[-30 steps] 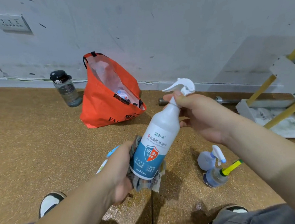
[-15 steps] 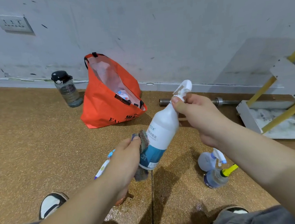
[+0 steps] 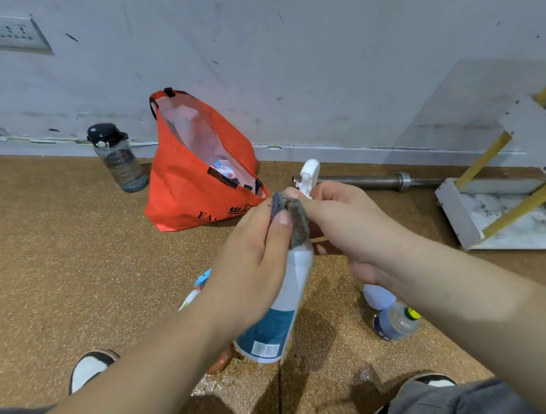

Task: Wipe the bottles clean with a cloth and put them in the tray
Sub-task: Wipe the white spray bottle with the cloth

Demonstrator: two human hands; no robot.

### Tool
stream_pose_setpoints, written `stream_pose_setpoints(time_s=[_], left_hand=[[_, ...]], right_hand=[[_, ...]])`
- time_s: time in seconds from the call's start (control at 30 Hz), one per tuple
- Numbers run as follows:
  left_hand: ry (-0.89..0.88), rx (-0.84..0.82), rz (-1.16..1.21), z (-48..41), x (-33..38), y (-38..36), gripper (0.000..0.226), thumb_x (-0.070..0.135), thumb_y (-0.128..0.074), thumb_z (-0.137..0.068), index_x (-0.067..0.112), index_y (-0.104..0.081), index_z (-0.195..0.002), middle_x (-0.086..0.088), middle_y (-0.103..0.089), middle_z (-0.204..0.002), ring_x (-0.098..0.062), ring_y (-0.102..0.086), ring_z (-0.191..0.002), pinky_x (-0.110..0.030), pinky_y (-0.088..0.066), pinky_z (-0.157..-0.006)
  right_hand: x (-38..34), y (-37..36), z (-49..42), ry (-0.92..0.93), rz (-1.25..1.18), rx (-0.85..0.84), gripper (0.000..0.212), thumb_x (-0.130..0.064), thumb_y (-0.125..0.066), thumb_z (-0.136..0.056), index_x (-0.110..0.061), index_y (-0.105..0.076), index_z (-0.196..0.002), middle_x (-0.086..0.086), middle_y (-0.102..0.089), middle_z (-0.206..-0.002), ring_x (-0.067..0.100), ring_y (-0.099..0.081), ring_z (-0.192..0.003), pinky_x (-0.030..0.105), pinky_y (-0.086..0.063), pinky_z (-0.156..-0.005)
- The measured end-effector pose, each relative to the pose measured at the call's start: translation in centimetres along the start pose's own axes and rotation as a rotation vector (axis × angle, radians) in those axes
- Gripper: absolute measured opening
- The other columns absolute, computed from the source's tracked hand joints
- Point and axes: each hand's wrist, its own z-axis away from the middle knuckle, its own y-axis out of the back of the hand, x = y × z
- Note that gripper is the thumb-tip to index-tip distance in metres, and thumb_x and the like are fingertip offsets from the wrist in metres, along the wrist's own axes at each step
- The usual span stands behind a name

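A brown speckled floor [image 3: 55,259] runs up to a scuffed grey wall [image 3: 285,57], and I'm looking down at both hands held over it. The bottle [image 3: 284,300] is a white spray bottle with a teal label low on its body and a white trigger head at the top; it is off the floor, tilted, with its base toward me and its head toward the wall. The cloth [image 3: 294,219], grey and rough-looking, is wrapped round the bottle's neck just under the trigger. My left hand [image 3: 253,264] is closed on the cloth and the upper body of the bottle, thumb pressed on the fabric. My right hand [image 3: 342,224] is closed round the neck from the other side, fingertips touching the cloth, the trigger head sticking out above it. Below my right forearm, on the floor, lie two small bottles [image 3: 391,315], partly hidden. An orange bag [image 3: 198,193] stands open against the wall, a dark-capped flask [image 3: 117,157] just left of it. The tray [image 3: 503,216], white with yellow rods, sits at the right, well apart from the bottle I hold.
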Motion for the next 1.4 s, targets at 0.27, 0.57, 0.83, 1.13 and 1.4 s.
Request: stream_pose_setpoints(time_s=[0.27,0.57,0.83,1.13,1.4], left_hand=[[-0.023,-0.166,-0.349,5.0,-3.9,-1.8,0.063,0.056,-0.022,-0.105,0.041,-0.003,-0.162,0.023,-0.018,-0.163,0.007,-0.025,-0.145,-0.019,-0.024,-0.116],[0.349,-0.009,-0.014,3.9,-3.8,-1.7,0.026,0.045,-0.032,-0.110,0.040,-0.058,-0.108,0.019,-0.065,-0.100,-0.013,-0.061,-0.099,-0.038,-0.046,-0.087],[-0.058,-0.027,-0.347,0.9,-1.1,0.6,0.035,0.043,-0.042,-0.100,0.036,-0.060,-0.130,0.013,-0.064,-0.112,-0.013,-0.060,-0.102,-0.035,-0.048,-0.084],[0.744,-0.096,0.182,2.5,-1.6,0.7,0.040,0.042,-0.029,-0.108,0.020,-0.053,-0.085,-0.011,-0.058,-0.073,-0.019,-0.056,-0.064,-0.024,-0.047,-0.056],[-0.138,0.035,-0.442,2.1,-0.6,-0.3,0.043,0.034,-0.048,-0.101,0.023,-0.049,-0.143,0.007,-0.057,-0.125,-0.015,-0.055,-0.114,-0.033,-0.043,-0.096]], right_hand=[[-1.0,2.6,-1.2,-0.001,-0.028,0.216,0.047,-0.043,-0.073,-0.094,0.002,-0.064,-0.106,0.011,-0.069,-0.094,0.022,-0.065,-0.078,0.032,-0.056,-0.062],[-0.3,1.5,-0.8,-0.015,-0.045,0.237,0.032,-0.040,-0.074,-0.094,-0.013,-0.057,-0.088,0.011,-0.067,-0.091,0.024,-0.063,-0.081,0.039,-0.055,-0.072],[1.2,-1.4,0.0,-0.117,-0.081,0.071,0.045,-0.040,-0.074,-0.093,0.000,-0.063,-0.110,0.013,-0.078,-0.096,0.025,-0.075,-0.088,0.039,-0.063,-0.075],[-0.5,0.5,-0.9,0.036,-0.040,0.191,0.033,-0.040,-0.075,-0.093,-0.019,-0.052,-0.081,0.010,-0.057,-0.088,0.021,-0.055,-0.078,0.036,-0.050,-0.068],[1.1,-1.7,0.1,0.026,-0.075,0.064,0.039,-0.034,-0.077,-0.092,-0.001,-0.060,-0.102,0.018,-0.066,-0.086,0.022,-0.064,-0.074,0.037,-0.055,-0.067]])
